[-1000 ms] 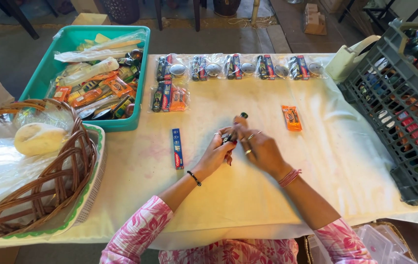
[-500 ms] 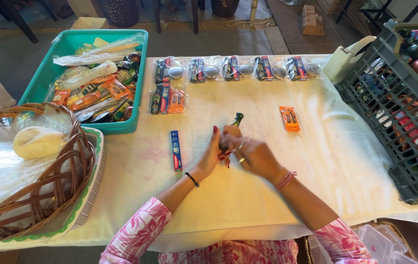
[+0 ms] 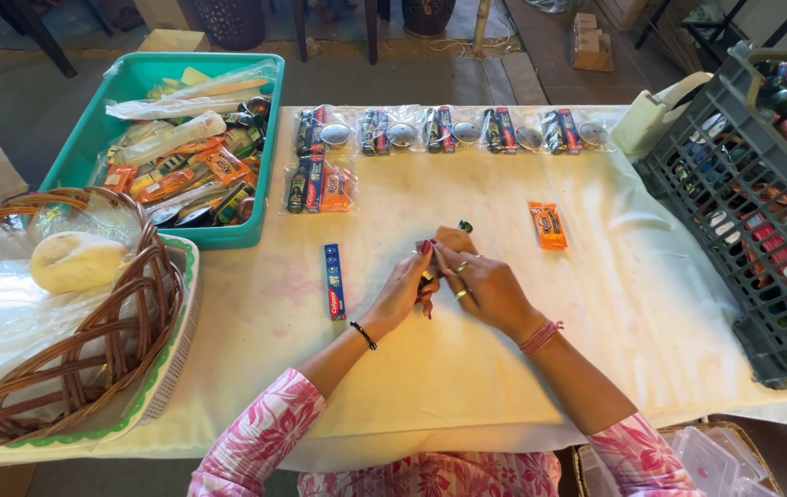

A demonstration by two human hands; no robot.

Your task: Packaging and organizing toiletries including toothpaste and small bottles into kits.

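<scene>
- Far to the left of the hands, a brown wicker basket (image 3: 53, 368) holds a pale bread roll (image 3: 76, 260) on clear plastic
- Beyond it, up and left of the hands, a teal tub (image 3: 255, 198) is heaped with wrapped goods
- Just left of the left hand, a slim blue box (image 3: 334, 281) lies flat on the white-covered table (image 3: 430, 368)
- At centre the left hand (image 3: 402, 294) and right hand (image 3: 485, 287) meet, fingers pinched together around a small dark green-tipped item (image 3: 464, 226); much of it is hidden
- Ahead of the hands runs a row of clear packed bags (image 3: 448, 131)
- Up and right of the right hand lies an orange packet (image 3: 549, 225)
- Far right stands a grey crate (image 3: 752, 221)
</scene>
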